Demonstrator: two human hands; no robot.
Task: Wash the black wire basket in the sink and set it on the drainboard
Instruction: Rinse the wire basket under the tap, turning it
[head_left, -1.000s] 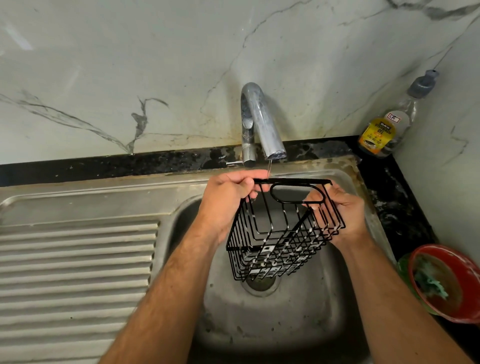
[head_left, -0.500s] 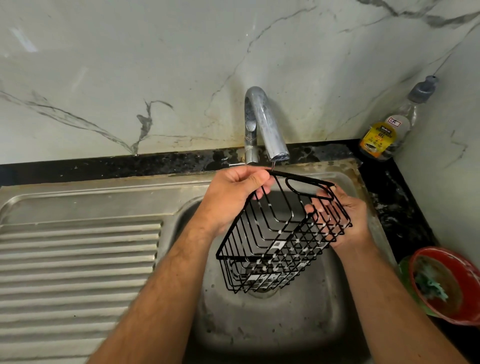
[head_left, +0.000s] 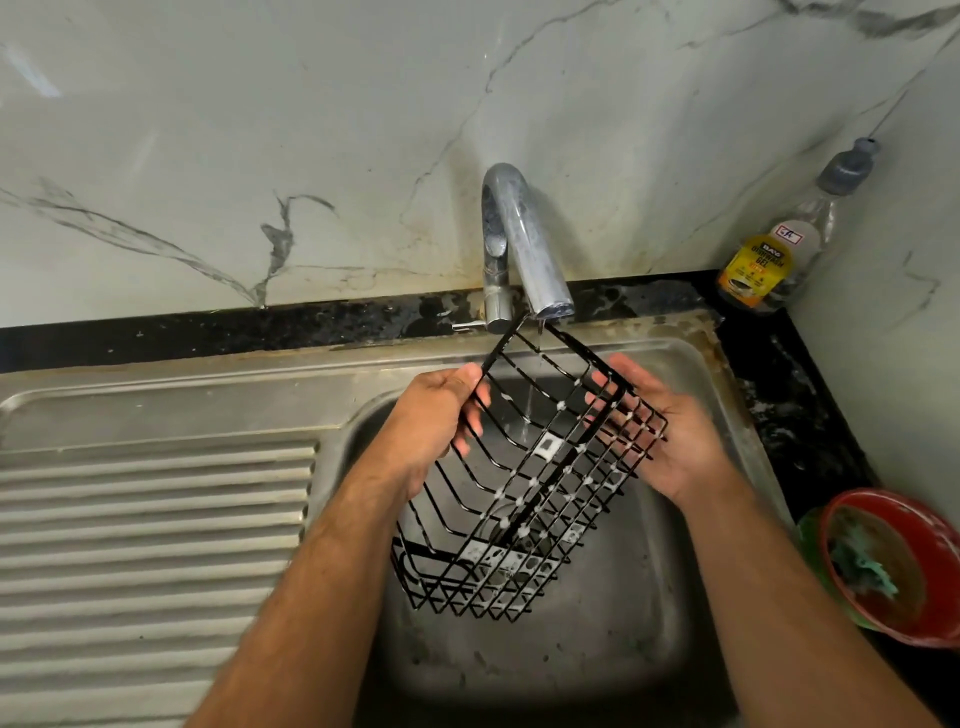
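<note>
The black wire basket (head_left: 524, 488) hangs tilted over the steel sink (head_left: 613, 649), its top corner right under the tap's spout (head_left: 540, 270). A thin stream of water runs through its wires, which carry white suds. My left hand (head_left: 436, 421) grips the basket's left rim between thumb and fingers. My right hand (head_left: 670, 436) lies with flat, spread fingers against the basket's right side, from behind the wires. The ribbed drainboard (head_left: 150, 545) is to the left of the sink bowl.
A dish gel bottle (head_left: 769, 260) stands in the back right corner on the black counter. A red bowl (head_left: 893, 566) with a green scrubber sits at the right edge. The marble wall rises close behind the tap.
The basket has swung from nearly level to a steep tilt, its lower end dropping toward the drain. My right hand has opened flat against its side.
</note>
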